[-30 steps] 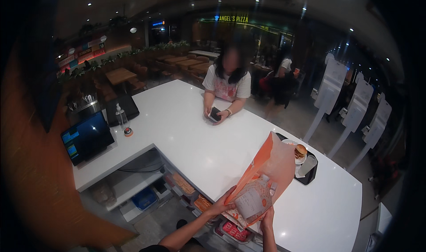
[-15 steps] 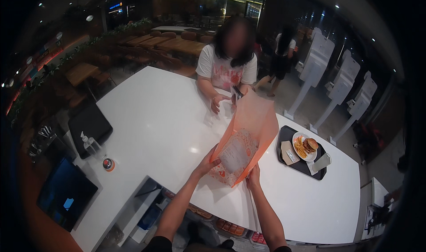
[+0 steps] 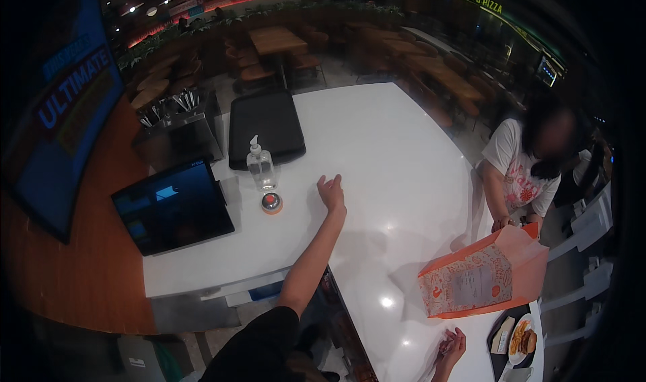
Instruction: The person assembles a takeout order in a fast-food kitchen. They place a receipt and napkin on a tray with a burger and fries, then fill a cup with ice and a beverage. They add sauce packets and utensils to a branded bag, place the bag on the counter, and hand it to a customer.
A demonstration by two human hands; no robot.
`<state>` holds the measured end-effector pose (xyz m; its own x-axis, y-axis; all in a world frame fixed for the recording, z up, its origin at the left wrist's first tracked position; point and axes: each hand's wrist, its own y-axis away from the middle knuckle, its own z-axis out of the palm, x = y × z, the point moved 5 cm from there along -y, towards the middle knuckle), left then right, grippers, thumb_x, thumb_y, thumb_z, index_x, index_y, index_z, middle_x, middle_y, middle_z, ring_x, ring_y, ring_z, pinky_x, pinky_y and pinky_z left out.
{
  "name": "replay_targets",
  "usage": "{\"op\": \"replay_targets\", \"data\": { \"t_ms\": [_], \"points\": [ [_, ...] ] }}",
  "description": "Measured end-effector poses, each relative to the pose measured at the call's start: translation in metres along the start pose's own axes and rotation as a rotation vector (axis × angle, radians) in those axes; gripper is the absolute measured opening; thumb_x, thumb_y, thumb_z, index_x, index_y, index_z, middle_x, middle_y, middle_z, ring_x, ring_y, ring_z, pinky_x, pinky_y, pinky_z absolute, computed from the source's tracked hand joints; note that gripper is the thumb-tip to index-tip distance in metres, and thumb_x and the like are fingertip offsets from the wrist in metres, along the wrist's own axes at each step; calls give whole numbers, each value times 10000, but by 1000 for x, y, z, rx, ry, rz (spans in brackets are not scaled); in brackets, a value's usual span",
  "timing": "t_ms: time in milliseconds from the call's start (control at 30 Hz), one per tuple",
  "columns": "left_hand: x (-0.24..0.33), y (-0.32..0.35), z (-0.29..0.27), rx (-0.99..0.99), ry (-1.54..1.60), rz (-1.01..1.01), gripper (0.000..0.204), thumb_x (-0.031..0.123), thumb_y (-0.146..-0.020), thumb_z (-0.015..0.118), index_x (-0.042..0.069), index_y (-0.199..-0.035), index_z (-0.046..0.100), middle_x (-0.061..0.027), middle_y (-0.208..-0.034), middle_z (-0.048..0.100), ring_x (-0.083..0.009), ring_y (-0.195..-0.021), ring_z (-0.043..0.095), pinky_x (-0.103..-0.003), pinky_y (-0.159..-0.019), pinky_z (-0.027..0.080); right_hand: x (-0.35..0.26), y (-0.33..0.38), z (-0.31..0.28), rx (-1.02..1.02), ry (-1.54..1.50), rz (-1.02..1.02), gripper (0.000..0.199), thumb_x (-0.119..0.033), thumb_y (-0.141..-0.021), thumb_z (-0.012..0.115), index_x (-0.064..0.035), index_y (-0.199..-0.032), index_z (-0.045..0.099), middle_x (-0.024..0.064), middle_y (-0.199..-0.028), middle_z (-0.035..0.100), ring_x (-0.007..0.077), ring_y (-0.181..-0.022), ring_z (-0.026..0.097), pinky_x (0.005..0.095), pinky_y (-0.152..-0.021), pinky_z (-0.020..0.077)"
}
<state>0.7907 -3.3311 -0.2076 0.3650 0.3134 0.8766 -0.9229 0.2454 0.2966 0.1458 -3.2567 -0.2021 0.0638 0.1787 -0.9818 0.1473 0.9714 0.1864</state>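
My left hand (image 3: 331,192) reaches over the white counter with its fingers apart and nothing in it. Closest to it are a round silver call bell (image 3: 272,202) with an orange rim and red top, and a clear pump bottle (image 3: 261,167). The orange paper bag (image 3: 482,281) is on the counter at the right, out of both hands. Its patterned side carries a white slip. My right hand (image 3: 453,348) is just nearer to me than the bag, fingers loosely bent and apart, with nothing plainly held.
A person (image 3: 531,160) in a white T-shirt stands across the counter (image 3: 397,153), hands beside the bag's top. A tray (image 3: 499,363) with a burger and fries lies at lower right. Black trays (image 3: 266,123), a touchscreen (image 3: 173,207) and a cutlery holder (image 3: 178,130) occupy the left.
Both hands have let go of the orange bag, which now rests at the right. My left hand has moved left toward the bell. The view has turned left.
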Motion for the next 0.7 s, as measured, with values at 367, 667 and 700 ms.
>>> {"op": "replay_targets", "data": {
  "t_ms": [367, 667, 700],
  "points": [
    [82, -186, -22, 746, -949, 82, 761, 374, -808, 693, 293, -1497, 381, -429, -1494, 126, -585, -1402, 228, -600, -1105, 317, 36, 159, -52, 38, 421, 120, 246, -272, -1018, 567, -42, -1017, 657, 92, -971, 618, 167, -846, 554, 313, -765, 474],
    [40, -297, -44, 723, -1373, 202, 610, 706, -647, 666, 408, -1179, 686, -292, -1283, 410, -441, -1169, 428, -562, -965, 309, 19, 165, -36, 170, 533, 51, 111, -66, -925, 623, 21, -919, 690, 63, -841, 713, 118, -807, 628, 284, -769, 501],
    [38, -296, -47, 726, -1391, 230, 580, 658, -707, 669, 461, -1250, 623, -290, -1303, 402, -447, -1186, 438, -570, -959, 316, 16, 166, -36, 167, 529, -15, 126, -82, -934, 622, 22, -925, 693, 65, -849, 715, 114, -814, 626, 282, -767, 499]
  ]
}}
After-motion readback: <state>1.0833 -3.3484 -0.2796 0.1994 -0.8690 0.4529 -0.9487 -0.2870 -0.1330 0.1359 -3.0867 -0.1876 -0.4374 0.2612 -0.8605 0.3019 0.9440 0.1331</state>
